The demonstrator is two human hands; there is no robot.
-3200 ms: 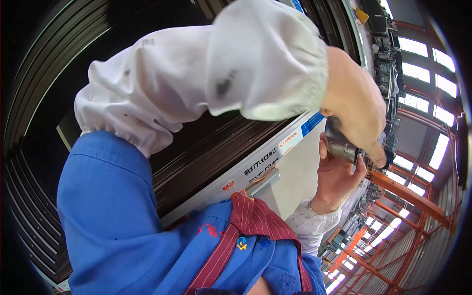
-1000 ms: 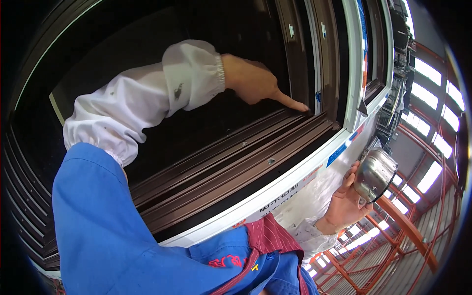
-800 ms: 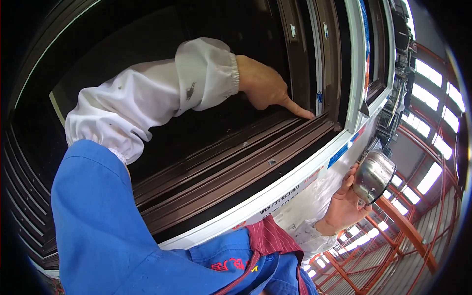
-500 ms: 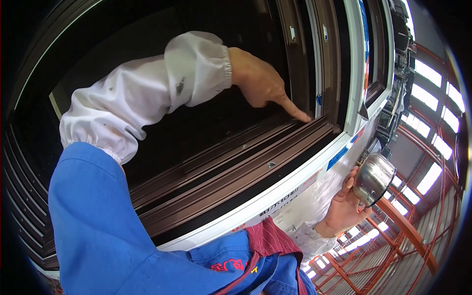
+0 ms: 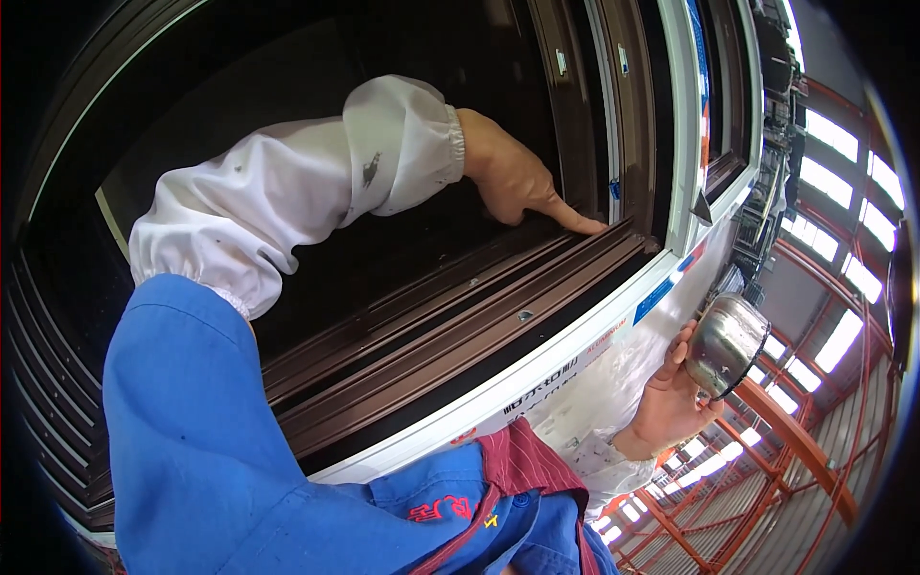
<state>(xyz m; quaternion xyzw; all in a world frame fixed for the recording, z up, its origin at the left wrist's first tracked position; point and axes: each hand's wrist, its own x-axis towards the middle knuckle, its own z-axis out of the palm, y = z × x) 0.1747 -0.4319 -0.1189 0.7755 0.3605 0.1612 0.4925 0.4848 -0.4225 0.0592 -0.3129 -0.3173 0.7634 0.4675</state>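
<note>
My left hand [image 5: 513, 172], in a white oversleeve, reaches over the dark opening of a brown metal window frame [image 5: 402, 383]. Its index finger is stretched out, with the tip at the inner corner where the lower rail meets the upright. The other fingers are curled and partly hidden, and I see nothing held in them. Off to the right, outside the frame, my right hand [image 5: 668, 407] grips a shiny metal cup [image 5: 730, 345]. The cup is tilted, its dark rim turned to the lower right, and its inside is hidden.
White film with printing [image 5: 561, 398] and a white strip [image 5: 402, 439] border the frame's near side. Another brown framed section [image 5: 736, 105] adjoins at the upper right. Beyond are orange steel beams [image 5: 800, 446], bright windows and stacked dark material [image 5: 778, 77].
My left hand has come slightly down and right, and its index finger lies flatter at the corner. The frame has shifted a little left in view. My right hand still holds the cup.
</note>
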